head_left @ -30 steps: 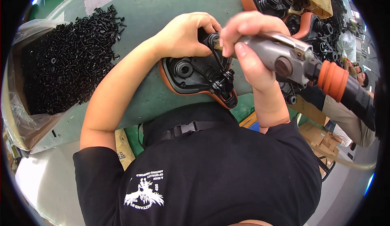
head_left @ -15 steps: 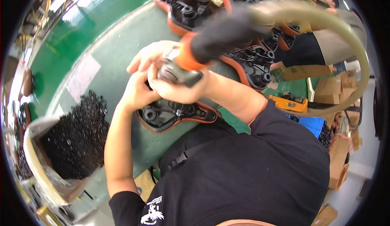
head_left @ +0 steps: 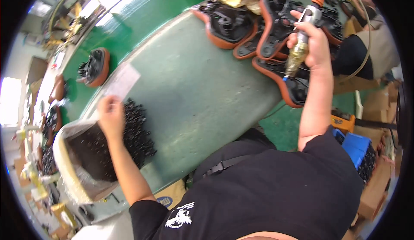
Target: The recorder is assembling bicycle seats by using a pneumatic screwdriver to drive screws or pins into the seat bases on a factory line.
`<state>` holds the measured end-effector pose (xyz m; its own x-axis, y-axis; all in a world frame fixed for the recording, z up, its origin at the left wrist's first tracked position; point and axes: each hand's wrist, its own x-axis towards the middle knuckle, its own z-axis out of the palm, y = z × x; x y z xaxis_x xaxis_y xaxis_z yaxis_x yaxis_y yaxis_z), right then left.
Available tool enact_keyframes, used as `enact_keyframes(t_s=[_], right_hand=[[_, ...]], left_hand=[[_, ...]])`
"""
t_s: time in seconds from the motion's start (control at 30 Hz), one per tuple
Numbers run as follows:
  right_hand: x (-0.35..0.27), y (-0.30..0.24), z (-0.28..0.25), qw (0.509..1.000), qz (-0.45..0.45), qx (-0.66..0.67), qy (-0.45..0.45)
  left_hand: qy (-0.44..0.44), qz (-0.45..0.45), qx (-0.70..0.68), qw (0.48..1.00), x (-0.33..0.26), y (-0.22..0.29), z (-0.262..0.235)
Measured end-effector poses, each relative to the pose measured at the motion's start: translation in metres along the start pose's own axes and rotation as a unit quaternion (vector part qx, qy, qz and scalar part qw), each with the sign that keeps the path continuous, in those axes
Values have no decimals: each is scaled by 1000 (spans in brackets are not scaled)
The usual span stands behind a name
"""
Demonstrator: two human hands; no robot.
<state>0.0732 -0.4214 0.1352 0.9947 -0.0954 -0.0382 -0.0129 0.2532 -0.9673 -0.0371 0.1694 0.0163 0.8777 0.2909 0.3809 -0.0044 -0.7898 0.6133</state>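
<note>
My right hand (head_left: 314, 43) is closed around a pneumatic screwdriver (head_left: 298, 52), held over the bicycle saddles at the right; its blue tip points down toward a saddle (head_left: 271, 69) with a brown-orange rim and black underside. My left hand (head_left: 111, 117) hovers at the left, between a lined box (head_left: 64, 153) and a heap of small black parts (head_left: 137, 130). Its fingers look curled but are smeared, and whether anything is in them does not show. Beyond it, another saddle (head_left: 100, 67) lies tilted on the green surface.
Several more upturned saddles (head_left: 228, 26) crowd the far right of the green table (head_left: 194, 97). A pale sheet (head_left: 123, 82) lies near its far left edge. An air hose (head_left: 368, 37) curves down at the right, near another person (head_left: 384, 46). A blue bin (head_left: 357, 151) stands lower right.
Both hands have parted from the saddle in front of me, and that spot is bare. The screwdriver has moved right, my left hand left. A saddle now shows on the green surface.
</note>
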Motion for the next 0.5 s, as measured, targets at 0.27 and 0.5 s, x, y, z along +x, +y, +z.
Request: enact_keyframes(t_s=[0.27,0.5], right_hand=[[-29,22,54,987,-6,-25,-157],[-68,64,87,942,57,-58,-326]], left_hand=[[-124,87,197,969,-105,29,9],[-167,39,227,959,-113,27,2]])
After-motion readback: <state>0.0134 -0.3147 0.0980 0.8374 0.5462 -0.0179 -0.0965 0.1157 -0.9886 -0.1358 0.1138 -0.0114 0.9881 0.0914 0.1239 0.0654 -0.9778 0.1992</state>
